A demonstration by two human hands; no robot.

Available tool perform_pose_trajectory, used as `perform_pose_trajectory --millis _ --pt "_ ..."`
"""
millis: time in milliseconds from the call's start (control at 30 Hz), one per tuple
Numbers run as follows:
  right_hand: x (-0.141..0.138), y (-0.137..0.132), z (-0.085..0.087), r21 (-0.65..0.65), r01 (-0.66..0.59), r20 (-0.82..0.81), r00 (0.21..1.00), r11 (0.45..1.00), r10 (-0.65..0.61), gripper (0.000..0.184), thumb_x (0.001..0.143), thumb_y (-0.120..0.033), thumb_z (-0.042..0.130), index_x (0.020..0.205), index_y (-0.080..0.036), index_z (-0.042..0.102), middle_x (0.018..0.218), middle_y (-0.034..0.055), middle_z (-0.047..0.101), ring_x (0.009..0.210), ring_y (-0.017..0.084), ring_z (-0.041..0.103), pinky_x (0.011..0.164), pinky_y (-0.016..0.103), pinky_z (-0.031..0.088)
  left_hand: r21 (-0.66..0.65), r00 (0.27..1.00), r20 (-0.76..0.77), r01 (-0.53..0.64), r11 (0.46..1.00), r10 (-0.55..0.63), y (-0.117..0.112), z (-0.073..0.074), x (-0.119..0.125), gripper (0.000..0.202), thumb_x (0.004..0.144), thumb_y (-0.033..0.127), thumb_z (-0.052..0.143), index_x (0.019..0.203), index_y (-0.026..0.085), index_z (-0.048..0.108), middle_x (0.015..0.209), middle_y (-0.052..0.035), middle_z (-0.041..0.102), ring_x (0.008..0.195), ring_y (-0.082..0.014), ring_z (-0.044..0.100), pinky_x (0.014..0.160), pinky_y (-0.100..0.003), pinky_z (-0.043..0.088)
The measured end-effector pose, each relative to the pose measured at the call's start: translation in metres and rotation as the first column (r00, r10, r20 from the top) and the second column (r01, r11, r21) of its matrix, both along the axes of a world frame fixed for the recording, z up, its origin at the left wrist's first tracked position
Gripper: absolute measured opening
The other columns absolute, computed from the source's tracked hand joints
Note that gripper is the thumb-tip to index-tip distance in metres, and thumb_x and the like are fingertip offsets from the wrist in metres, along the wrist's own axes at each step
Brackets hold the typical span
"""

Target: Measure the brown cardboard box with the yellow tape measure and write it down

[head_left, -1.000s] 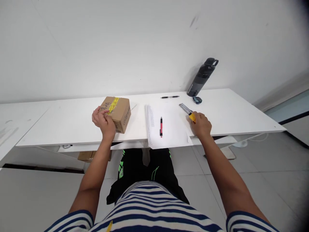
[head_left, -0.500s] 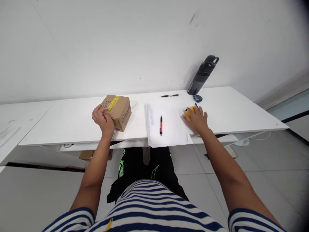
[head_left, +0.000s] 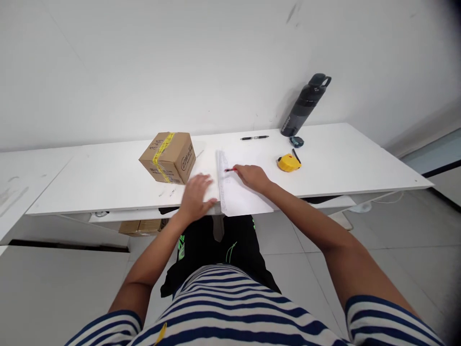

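Observation:
My right hand [head_left: 254,178] is closed around a red and black pen [head_left: 231,169], whose dark end points left over the writing on the white paper [head_left: 241,199]. My left hand [head_left: 196,197] is slightly blurred, with fingers apart and nothing in it, between the paper and the cardboard box [head_left: 169,158]. The box carries yellow tape and black handwriting and stands on the white desk. To the right of the paper lies a yellow tape measure [head_left: 289,163], apart from both hands.
A dark water bottle [head_left: 305,105] leans toward the wall at the back right, with a small dark blue object [head_left: 297,142] at its foot. Behind the paper lies a black pen [head_left: 254,138]. Cardboard boxes [head_left: 142,228] are below the desk [head_left: 101,182].
My right hand has left the tape measure, moved left and taken hold of the red pen. My left hand has let go of the box and moved right toward the paper.

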State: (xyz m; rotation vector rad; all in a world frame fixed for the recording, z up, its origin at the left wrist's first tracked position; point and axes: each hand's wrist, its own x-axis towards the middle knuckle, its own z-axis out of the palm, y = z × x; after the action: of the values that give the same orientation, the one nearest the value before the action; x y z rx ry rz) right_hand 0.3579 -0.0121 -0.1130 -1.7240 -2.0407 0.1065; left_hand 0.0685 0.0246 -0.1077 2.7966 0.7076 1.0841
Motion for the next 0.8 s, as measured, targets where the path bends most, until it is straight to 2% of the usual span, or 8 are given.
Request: perform_pose_trajectory --millis 67,100,167,233,367,500,600,800 --pt "-0.011 0.002 0.0 0.032 0.095 -0.241 0.967 0.995 -0.084 0.031 0.104 -0.032 0.031 0.117 -0.02 0.057 0.093 0.0088 0.071 0.073 0.02 0.061 0.069 0.033 0.043 -0.067 0.964 -0.241 0.104 0.992 -0.117 -0.017 -0.018 0.012 0.06 0.1 0.058 0.042 0.145 0.019 0.054 0.156 -0.015 0.053 0.15 -0.0312 0.042 0.12 -0.049 0.035" --pt "-0.018 0.003 -0.001 0.029 0.138 -0.427 0.897 0.99 -0.112 0.027 0.103 -0.036 0.034 0.111 -0.022 0.056 0.09 0.0054 0.069 0.07 0.018 0.059 0.069 0.032 0.044 -0.093 0.942 -0.313 0.096 0.991 -0.121 -0.022 -0.025 0.017 0.059 0.102 0.055 0.041 0.146 0.02 0.054 0.158 -0.0134 0.051 0.15 -0.0309 0.042 0.12 -0.049 0.035" --pt "-0.031 0.004 -0.004 -0.013 0.192 -0.725 0.674 0.981 -0.141 0.02 0.096 -0.045 0.05 0.093 -0.025 0.053 0.077 -0.0013 0.061 0.065 0.016 0.054 0.067 0.03 0.044 -0.115 0.923 -0.376 0.042 0.993 -0.082 -0.024 -0.033 0.023 0.055 0.103 0.05 0.04 0.147 0.021 0.055 0.158 -0.0105 0.052 0.147 -0.0294 0.047 0.12 -0.05 0.035" --pt "-0.041 0.005 -0.009 -0.061 0.197 -0.821 0.547 0.979 -0.161 0.027 0.088 -0.05 0.061 0.083 -0.026 0.05 0.067 -0.0049 0.053 0.062 0.015 0.05 0.066 0.03 0.043 -0.13 0.92 -0.387 0.01 0.991 -0.06 -0.022 -0.037 0.025 0.051 0.104 0.047 0.04 0.146 0.023 0.057 0.156 -0.0079 0.054 0.145 -0.027 0.05 0.12 -0.049 0.036" --pt "-0.044 0.005 -0.016 -0.147 0.115 -0.841 0.508 0.983 -0.185 0.034 0.093 -0.058 0.046 0.091 -0.025 0.058 0.058 -0.005 0.053 0.052 0.014 0.044 0.058 0.031 0.04 -0.143 0.923 -0.38 0.01 0.99 -0.064 -0.02 -0.038 0.025 0.051 0.104 0.047 0.04 0.146 0.024 0.057 0.157 -0.0059 0.053 0.146 -0.0254 0.049 0.121 -0.048 0.035" --pt "-0.044 0.001 -0.013 -0.186 0.131 -0.79 0.57 0.974 -0.228 0.05 0.092 -0.065 0.049 0.07 -0.023 0.064 0.058 0.0005 0.058 0.059 0.017 0.053 0.064 0.034 0.044 -0.149 0.929 -0.368 -0.018 0.989 -0.039 -0.022 -0.04 0.027 0.05 0.104 0.047 0.041 0.145 0.024 0.058 0.157 -0.0052 0.054 0.145 -0.0254 0.05 0.122 -0.048 0.034" --pt "-0.046 -0.001 -0.011 -0.164 0.168 -0.726 0.646 0.972 -0.235 0.047 0.088 -0.06 0.059 0.058 -0.024 0.058 0.061 0.0016 0.063 0.067 0.02 0.06 0.069 0.037 0.047 -0.163 0.934 -0.357 -0.028 0.986 -0.033 -0.023 -0.041 0.03 0.048 0.103 0.046 0.043 0.144 0.026 0.06 0.155 -0.0043 0.056 0.144 -0.0248 0.051 0.121 -0.047 0.035" --pt "-0.045 0.001 -0.014 -0.188 0.154 -0.712 0.659 0.97 -0.243 0.039 0.087 -0.046 0.059 0.055 -0.024 0.054 0.066 0.0016 0.068 0.072 0.021 0.063 0.072 0.038 0.049 -0.195 0.947 -0.321 -0.07 0.978 0.004 -0.025 -0.04 0.034 0.045 0.105 0.044 0.041 0.139 0.027 0.063 0.152 -0.0022 0.059 0.142 -0.0234 0.053 0.121 -0.045 0.035"
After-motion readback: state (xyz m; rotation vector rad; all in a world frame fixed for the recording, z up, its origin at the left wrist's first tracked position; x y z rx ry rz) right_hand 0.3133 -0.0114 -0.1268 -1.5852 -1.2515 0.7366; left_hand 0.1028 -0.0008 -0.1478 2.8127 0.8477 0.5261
